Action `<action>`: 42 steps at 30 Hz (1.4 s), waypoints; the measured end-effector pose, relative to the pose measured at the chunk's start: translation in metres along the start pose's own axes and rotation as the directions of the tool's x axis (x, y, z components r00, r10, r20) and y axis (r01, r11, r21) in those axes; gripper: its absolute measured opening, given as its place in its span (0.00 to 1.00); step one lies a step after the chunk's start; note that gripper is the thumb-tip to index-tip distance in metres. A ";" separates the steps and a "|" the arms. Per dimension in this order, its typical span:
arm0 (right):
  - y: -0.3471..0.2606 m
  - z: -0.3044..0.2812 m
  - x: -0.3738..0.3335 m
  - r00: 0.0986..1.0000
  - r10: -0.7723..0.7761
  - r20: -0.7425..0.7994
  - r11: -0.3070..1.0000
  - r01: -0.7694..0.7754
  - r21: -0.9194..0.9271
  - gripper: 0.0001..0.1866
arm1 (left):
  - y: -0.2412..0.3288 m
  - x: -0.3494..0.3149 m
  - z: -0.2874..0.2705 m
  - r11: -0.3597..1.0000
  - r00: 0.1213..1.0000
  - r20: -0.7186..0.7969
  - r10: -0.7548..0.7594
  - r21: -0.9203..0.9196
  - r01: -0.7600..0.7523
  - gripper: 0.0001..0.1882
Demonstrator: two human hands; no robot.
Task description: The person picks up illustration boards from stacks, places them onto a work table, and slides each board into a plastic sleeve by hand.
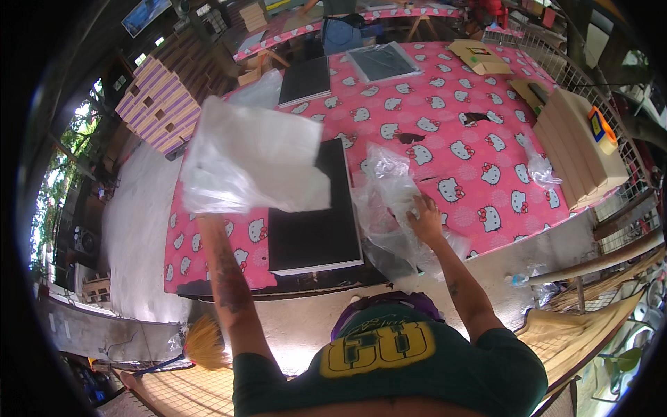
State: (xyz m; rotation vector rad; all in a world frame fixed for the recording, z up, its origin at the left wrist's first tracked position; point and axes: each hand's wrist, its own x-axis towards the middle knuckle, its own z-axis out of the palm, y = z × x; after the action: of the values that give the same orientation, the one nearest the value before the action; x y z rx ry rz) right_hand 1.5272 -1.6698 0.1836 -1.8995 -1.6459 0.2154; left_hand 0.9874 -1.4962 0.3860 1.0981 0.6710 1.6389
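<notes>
Pink table (469, 170): right hand (426, 219) on clear plastic (388, 181), left hand hidden by white sheeting (257, 156). We cannot tell either grip.

The person's left forearm (233, 271) reaches over a pink cat-print table cover (479, 142) and ends at a blurred, whitish translucent sheet (257, 153), which hides the left hand and overlaps the near black panel (313, 240); the right hand (425, 217) rests, fingers bent, on crumpled clear plastic (388, 174) just beside that panel's right edge. Farther across lie a second black panel (304, 80) and a dark panel in clear wrapping (382, 62); over on the right, an orange-rimmed roll (603, 130) sits on brown cartons (566, 149); past the left side, purple-striped boxes (160, 104) stand stacked high.
</notes>
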 end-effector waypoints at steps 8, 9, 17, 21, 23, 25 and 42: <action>-0.071 -0.004 -0.009 0.988 -0.080 -0.130 0.989 0.095 0.113 0.26 | 0.093 0.098 -0.172 0.952 0.994 0.105 -0.035 0.306 0.002 0.20; -0.083 -0.005 -0.012 0.984 -0.119 -0.136 0.978 0.140 0.155 0.25 | 0.092 0.106 -0.152 0.762 0.993 0.105 0.054 0.639 -0.109 0.19; -0.143 0.008 -0.057 0.994 -0.066 0.083 0.951 0.037 0.307 0.25 | 0.058 0.066 -0.062 0.101 0.950 0.301 -0.082 0.951 -0.293 0.20; -0.160 0.011 -0.069 0.994 -0.064 0.086 0.945 0.032 0.327 0.25 | 0.030 -0.030 -0.117 -0.070 0.772 0.255 -0.583 0.930 -0.361 0.27; -0.157 0.014 -0.070 0.996 -0.055 0.064 0.948 0.032 0.317 0.22 | 0.007 -0.075 -0.130 -0.199 0.679 0.208 -0.704 0.861 -0.469 0.34; -0.153 0.014 -0.072 0.997 -0.037 0.066 0.962 0.018 0.274 0.21 | -0.006 -0.126 -0.116 -0.308 0.696 0.108 -0.710 0.842 -0.444 0.44; -0.169 -0.011 -0.063 0.929 0.358 0.093 0.422 -0.250 0.872 0.12 | -0.052 -0.149 -0.056 0.115 0.986 0.111 -0.122 0.989 -0.098 0.31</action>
State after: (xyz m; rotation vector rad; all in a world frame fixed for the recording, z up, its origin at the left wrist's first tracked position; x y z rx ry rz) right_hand 1.3770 -1.7253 0.2670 -1.2913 -0.7671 0.9130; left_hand 0.9708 -1.6140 0.2678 2.1489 1.8329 0.8190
